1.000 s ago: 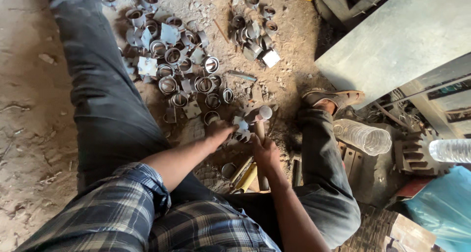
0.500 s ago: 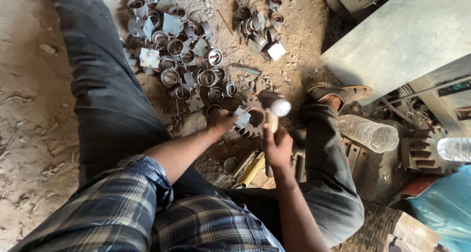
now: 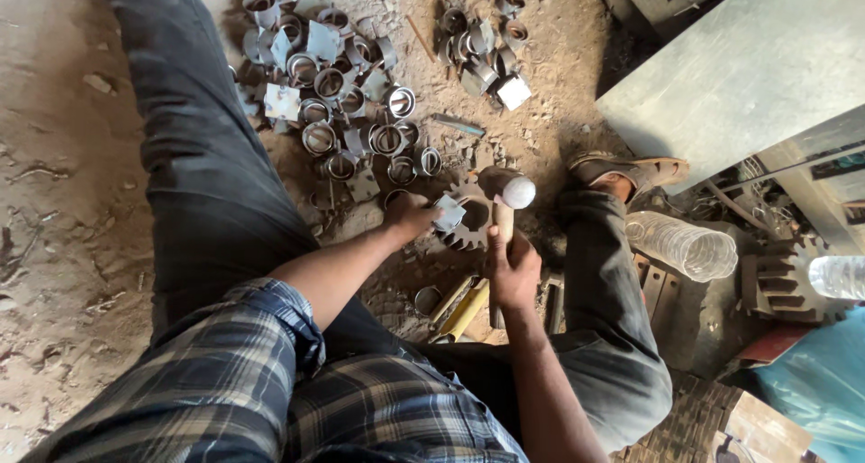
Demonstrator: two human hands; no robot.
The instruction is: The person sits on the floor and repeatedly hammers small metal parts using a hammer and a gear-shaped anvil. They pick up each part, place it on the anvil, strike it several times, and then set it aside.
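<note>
I sit on a dirt floor with my legs spread. My left hand [image 3: 407, 218] pinches a small grey metal bracket piece [image 3: 448, 213] and holds it on a toothed gear wheel [image 3: 470, 226] that lies flat on the ground. My right hand [image 3: 514, 269] grips the wooden handle of a hammer [image 3: 505, 193], whose steel head is raised just above the gear's right side.
A heap of metal rings and square plates [image 3: 342, 94] lies ahead between my legs, a smaller heap [image 3: 487, 40] farther right. A clear plastic bottle [image 3: 680, 245], a second gear [image 3: 779, 283], a grey metal sheet [image 3: 748, 76] and yellow-handled tools [image 3: 464, 308] lie to the right.
The hammer came up from the gear to a raised position. My left hand stays on the bracket piece at the gear.
</note>
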